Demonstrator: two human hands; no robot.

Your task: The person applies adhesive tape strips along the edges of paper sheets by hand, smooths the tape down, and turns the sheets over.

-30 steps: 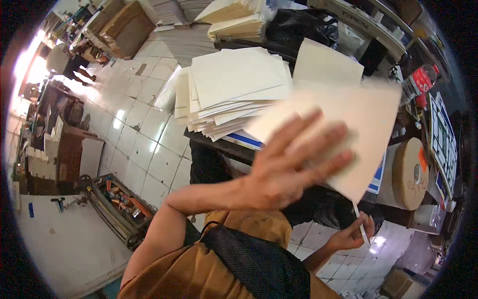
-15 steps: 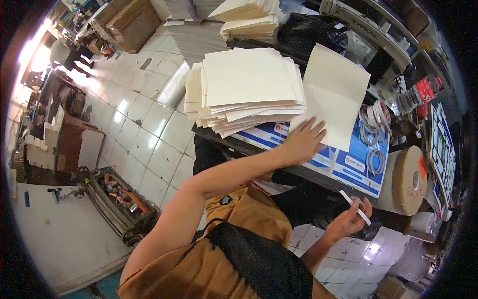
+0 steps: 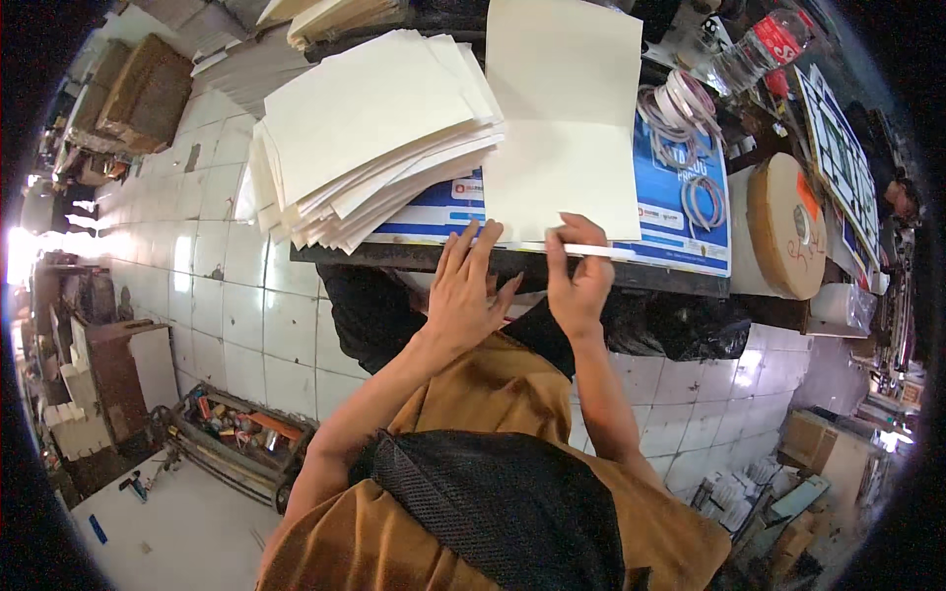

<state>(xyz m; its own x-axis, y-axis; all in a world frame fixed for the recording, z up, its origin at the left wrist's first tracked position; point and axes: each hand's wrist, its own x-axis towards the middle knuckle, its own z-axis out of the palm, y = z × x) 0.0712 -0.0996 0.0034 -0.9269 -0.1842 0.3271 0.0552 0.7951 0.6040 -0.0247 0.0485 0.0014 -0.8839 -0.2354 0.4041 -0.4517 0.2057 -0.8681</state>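
Note:
A cream sheet of card (image 3: pixel 564 163) lies on the table with a crease across its middle. My left hand (image 3: pixel 463 295) is open, fingers spread, its fingertips at the sheet's near left corner. Close by on the right, my right hand (image 3: pixel 579 281) is closed round a slim, flat white stick (image 3: pixel 609 251), like a bone folder. The stick points sideways along the sheet's near edge. Left of the sheet rises an uneven stack of cream card (image 3: pixel 384 128). A blue printed sheet (image 3: pixel 680 222) lies beneath the card.
Rolls of narrow tape (image 3: pixel 680 106) sit right of the card, with a plastic bottle (image 3: pixel 759 51) behind them. A large round roll (image 3: pixel 783 227) stands at the table's right end. A box of odds and ends (image 3: pixel 232 428) is low on the left.
My left hand has slid from the sheet's left side to its near corner. My right hand has come up from beside the table to the sheet's near edge, still holding the stick.

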